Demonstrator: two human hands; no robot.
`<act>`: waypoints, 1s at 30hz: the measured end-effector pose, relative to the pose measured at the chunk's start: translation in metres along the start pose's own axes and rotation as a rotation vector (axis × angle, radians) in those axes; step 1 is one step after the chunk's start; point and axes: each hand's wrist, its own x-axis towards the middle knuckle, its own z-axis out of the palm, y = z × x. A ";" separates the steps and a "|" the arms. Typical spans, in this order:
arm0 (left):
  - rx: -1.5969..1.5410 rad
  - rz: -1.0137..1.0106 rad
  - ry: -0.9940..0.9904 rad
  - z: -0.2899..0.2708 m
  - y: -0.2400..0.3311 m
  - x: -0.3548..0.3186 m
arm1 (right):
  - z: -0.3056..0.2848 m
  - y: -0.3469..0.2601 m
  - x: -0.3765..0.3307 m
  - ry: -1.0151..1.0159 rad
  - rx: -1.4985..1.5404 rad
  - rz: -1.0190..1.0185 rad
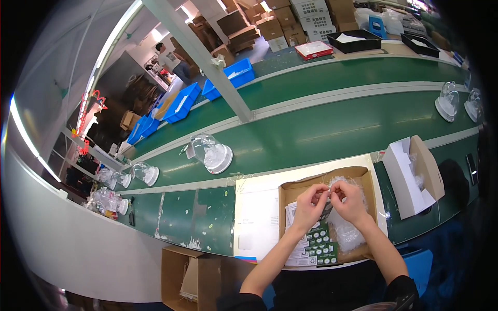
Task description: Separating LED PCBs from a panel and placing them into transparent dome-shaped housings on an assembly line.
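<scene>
Your left hand [310,201] and right hand [350,199] meet over the shallow brown cardboard tray [290,193], fingertips pinched together on a small clear plastic bag [332,193]. What the bag contains is too small and glassy to make out, and your fingers cover most of it. The tray sits at about 5 o'clock in the view, on a white sheet [258,212] at the near edge of the green conveyor belt [321,132].

Under your wrists lie green-and-white printed cards [320,243], partly hidden by your left forearm. More crumpled clear bags [346,234] fill the tray's right side; their number cannot be told.

At 3 o'clock from your hands stands an open white-lined box [415,176], its contents blurred. At 10 o'clock a clear dome on a white base [212,154] rests on the belt, with similar domes [145,173] farther left and others [448,101] near the right rim, bent by the lens. An open brown carton [181,277] at 7 o'clock is cut off by the lower edge. Blue bins [181,103] sit far back at 11 o'clock.
</scene>
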 end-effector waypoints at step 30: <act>0.083 0.093 0.011 0.002 0.005 -0.003 | -0.006 0.002 0.000 -0.012 0.002 0.019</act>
